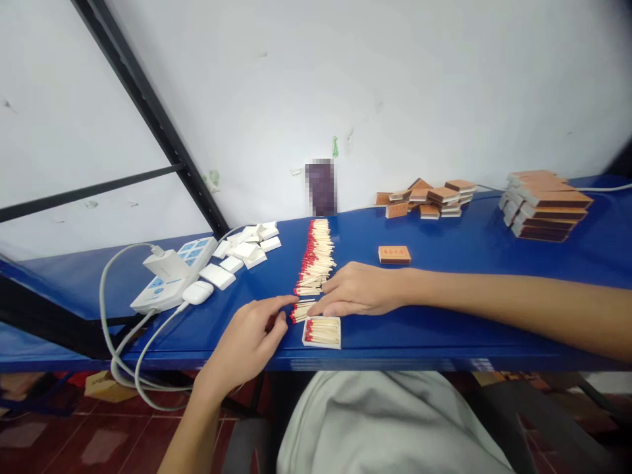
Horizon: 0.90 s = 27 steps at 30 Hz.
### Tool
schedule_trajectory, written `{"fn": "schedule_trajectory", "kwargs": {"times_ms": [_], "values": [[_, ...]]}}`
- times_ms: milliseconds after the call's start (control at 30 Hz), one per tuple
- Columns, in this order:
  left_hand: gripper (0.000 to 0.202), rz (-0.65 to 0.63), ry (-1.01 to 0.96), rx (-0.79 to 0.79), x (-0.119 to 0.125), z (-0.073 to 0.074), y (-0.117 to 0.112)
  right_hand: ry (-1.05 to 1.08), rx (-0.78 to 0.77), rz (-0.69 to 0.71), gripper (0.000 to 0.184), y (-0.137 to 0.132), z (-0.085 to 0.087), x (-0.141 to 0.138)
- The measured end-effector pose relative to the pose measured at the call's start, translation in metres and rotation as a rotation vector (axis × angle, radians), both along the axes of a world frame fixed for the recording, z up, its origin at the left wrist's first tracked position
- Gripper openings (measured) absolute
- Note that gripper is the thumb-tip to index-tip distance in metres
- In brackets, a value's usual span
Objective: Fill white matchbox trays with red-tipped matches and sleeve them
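A small group of red-headed matches (302, 311) lies on the blue table between my hands. My left hand (251, 336) has its index finger stretched to the heads, the thumb apart and nothing in its grasp. From the other side my right hand (358, 289) reaches flat over the table, fingers extended to the stick ends. Behind them runs a long row of loose matches (318, 257), heads to the left. Just in front sits a white matchbox tray (322, 333) filled with matches, close to the table edge.
White empty trays (244, 249) lie in a pile at left, near a power strip (172, 280) with a charger and cables. An orange matchbox (394, 255) lies alone beyond my right hand. More matchboxes (434, 197) and a neat stack (546, 204) stand along the wall.
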<state>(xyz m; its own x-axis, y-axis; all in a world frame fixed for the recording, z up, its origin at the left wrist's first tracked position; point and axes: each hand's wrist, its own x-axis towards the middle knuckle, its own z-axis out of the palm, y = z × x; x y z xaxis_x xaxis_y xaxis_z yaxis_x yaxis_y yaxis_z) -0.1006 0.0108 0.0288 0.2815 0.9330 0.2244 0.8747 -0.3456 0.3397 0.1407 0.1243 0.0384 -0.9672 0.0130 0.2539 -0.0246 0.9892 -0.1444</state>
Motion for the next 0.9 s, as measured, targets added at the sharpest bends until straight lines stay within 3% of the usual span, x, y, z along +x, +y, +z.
{"fn": "schedule_trajectory", "kwargs": {"times_ms": [633,900], "values": [[0.033,0.039,-0.035,-0.017,0.002,0.0,0.001,0.273,-0.099,-0.077,0.028,0.001,-0.014,-0.001],[0.028,0.021,-0.06,0.012,0.0,-0.001,0.002,0.51,-0.146,-0.112,0.016,-0.002,-0.017,0.002]]}}
